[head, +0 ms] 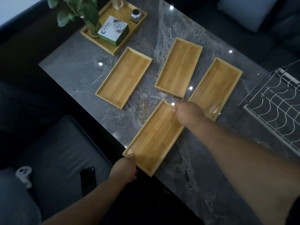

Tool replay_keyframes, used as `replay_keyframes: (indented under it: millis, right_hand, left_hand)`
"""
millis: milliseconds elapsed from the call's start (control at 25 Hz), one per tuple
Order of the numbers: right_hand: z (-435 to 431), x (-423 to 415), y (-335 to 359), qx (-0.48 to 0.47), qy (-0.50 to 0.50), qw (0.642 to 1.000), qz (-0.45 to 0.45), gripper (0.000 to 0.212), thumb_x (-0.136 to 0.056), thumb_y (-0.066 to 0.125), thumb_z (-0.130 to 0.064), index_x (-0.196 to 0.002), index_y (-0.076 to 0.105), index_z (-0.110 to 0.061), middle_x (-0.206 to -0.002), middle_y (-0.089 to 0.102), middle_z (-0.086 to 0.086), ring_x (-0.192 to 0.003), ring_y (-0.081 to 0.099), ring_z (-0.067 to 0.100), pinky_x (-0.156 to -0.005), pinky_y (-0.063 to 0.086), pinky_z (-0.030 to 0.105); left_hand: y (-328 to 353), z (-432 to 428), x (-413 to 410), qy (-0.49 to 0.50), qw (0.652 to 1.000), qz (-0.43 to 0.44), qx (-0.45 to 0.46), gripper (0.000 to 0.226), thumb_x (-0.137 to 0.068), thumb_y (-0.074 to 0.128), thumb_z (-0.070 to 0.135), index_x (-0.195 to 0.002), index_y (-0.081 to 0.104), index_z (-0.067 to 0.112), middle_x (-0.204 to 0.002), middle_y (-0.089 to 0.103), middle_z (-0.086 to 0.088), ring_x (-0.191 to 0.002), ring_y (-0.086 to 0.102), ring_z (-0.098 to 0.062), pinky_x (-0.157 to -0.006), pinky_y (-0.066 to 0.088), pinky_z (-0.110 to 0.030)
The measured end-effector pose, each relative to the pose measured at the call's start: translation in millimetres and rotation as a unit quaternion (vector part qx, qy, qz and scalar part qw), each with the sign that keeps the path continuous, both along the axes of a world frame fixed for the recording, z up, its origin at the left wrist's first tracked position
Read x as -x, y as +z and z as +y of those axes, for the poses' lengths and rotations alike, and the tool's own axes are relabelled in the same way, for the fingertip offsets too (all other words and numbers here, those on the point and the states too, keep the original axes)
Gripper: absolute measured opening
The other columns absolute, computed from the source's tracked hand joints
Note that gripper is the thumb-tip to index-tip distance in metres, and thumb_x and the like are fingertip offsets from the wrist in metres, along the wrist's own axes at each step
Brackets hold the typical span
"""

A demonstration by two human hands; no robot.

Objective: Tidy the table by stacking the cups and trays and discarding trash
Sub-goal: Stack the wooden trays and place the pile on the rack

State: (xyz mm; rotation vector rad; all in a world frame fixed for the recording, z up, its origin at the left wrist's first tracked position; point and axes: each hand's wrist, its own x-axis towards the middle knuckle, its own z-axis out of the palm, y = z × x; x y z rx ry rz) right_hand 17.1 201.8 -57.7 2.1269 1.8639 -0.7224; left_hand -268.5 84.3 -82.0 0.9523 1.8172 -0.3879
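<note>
Several empty bamboo trays lie apart on the grey marble table (78, 73). The nearest tray (154, 140) sits at the table's front edge. My left hand (125, 169) grips its near left corner, thumb on the rim. My right hand (188, 112) grips its far right corner. Another tray (124, 77) lies to the left, one (178, 67) in the middle, and one (215, 88) at the right, partly hidden behind my right hand. No cups or trash are in view.
A larger bamboo tray (138, 25) at the back holds a potted plant (90, 17), a green and white box (113, 30) and a small silver jar (136, 15). A white wire rack (276, 103) stands at the right. On the sofa lie a phone (87, 179) and a white controller (23, 173).
</note>
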Motion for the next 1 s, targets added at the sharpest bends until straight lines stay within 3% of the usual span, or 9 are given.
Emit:
replay_keyframes:
  millis: [80, 200, 320, 400, 480, 600, 760, 1000]
  right_hand:
    - [-14.4, -19.7, 3.7, 0.006, -0.099, 0.995, -0.006, 0.031, -0.103, 0.044, -0.033, -0.117, 0.061, -0.011, -0.112, 0.067, 0.017, -0.104, 0.063, 0.036, -0.082, 0.049, 0.037]
    - [-54.3, -22.4, -0.7, 0.018, -0.183, 0.983, -0.009, 0.031, -0.102, 0.046, -0.033, -0.11, 0.063, -0.008, -0.113, 0.067, 0.018, -0.107, 0.063, 0.037, -0.084, 0.048, 0.038]
    - [-100.2, -27.7, -4.3, 0.051, -0.303, 0.952, 0.005, 0.032, -0.102, 0.045, -0.035, -0.104, 0.064, -0.009, -0.11, 0.069, 0.017, -0.102, 0.064, 0.033, -0.082, 0.048, 0.037]
    - [-128.3, -35.7, -7.6, 0.083, -0.389, 0.916, 0.06, 0.032, -0.102, 0.045, -0.036, -0.095, 0.062, -0.009, -0.103, 0.069, 0.016, -0.091, 0.065, 0.031, -0.079, 0.052, 0.037]
    - [-150.9, -40.9, -8.3, 0.086, -0.489, 0.856, 0.143, 0.032, -0.102, 0.048, -0.035, -0.09, 0.06, -0.008, -0.097, 0.067, 0.017, -0.086, 0.068, 0.032, -0.077, 0.06, 0.047]
    - [-173.5, -40.2, -4.1, 0.07, -0.582, 0.785, 0.198, 0.029, -0.101, 0.052, -0.035, -0.085, 0.056, -0.012, -0.091, 0.065, 0.015, -0.079, 0.069, 0.032, -0.063, 0.064, 0.05]
    - [-190.4, -37.5, -6.8, 0.059, -0.6, 0.775, 0.191, 0.032, -0.101, 0.052, -0.038, -0.082, 0.056, -0.012, -0.08, 0.067, 0.013, -0.065, 0.072, 0.031, -0.058, 0.063, 0.051]
    - [-196.7, -42.7, -7.3, 0.077, -0.575, 0.789, 0.202, 0.028, -0.099, 0.053, -0.041, -0.086, 0.058, -0.016, -0.082, 0.07, 0.008, -0.064, 0.072, 0.026, -0.063, 0.063, 0.047]
  left_hand:
    - [0.5, 32.5, -7.4, -0.121, 0.987, 0.038, -0.093, 0.045, -0.106, 0.034, 0.037, -0.1, 0.067, 0.008, -0.073, 0.066, -0.001, -0.06, 0.062, -0.018, -0.063, 0.057, -0.037]
    - [5.4, 69.7, -9.1, -0.135, 0.974, 0.059, -0.174, 0.044, -0.101, 0.027, 0.051, -0.083, 0.054, 0.023, -0.078, 0.062, 0.0, -0.063, 0.052, -0.016, -0.066, 0.045, -0.035]
    - [1.8, 112.3, -30.3, -0.231, 0.949, 0.041, -0.211, 0.038, -0.102, 0.03, 0.051, -0.088, 0.052, 0.023, -0.092, 0.065, -0.007, -0.083, 0.063, -0.029, -0.069, 0.043, -0.037]
    - [1.5, 138.9, -50.8, -0.281, 0.927, 0.01, -0.248, 0.036, -0.102, 0.036, 0.048, -0.082, 0.051, 0.023, -0.091, 0.064, -0.008, -0.091, 0.065, -0.034, -0.069, 0.042, -0.038]
    - [0.4, 160.2, -73.8, -0.333, 0.904, -0.027, -0.265, 0.034, -0.101, 0.041, 0.046, -0.079, 0.051, 0.023, -0.091, 0.065, -0.009, -0.091, 0.066, -0.034, -0.068, 0.042, -0.038]
    - [1.0, 177.7, -102.3, -0.396, 0.879, -0.051, -0.26, 0.033, -0.101, 0.043, 0.047, -0.085, 0.056, 0.021, -0.097, 0.068, -0.011, -0.091, 0.066, -0.033, -0.074, 0.05, -0.039]
    - [1.3, 184.9, -125.0, -0.453, 0.852, -0.042, -0.259, 0.041, -0.102, 0.038, 0.052, -0.083, 0.056, 0.02, -0.096, 0.07, -0.011, -0.091, 0.066, -0.031, -0.077, 0.051, -0.039]
    - [8.2, 182.3, -135.0, -0.451, 0.855, -0.019, -0.254, 0.044, -0.101, 0.043, 0.053, -0.072, 0.053, 0.022, -0.079, 0.062, -0.004, -0.087, 0.068, -0.029, -0.069, 0.046, -0.036]
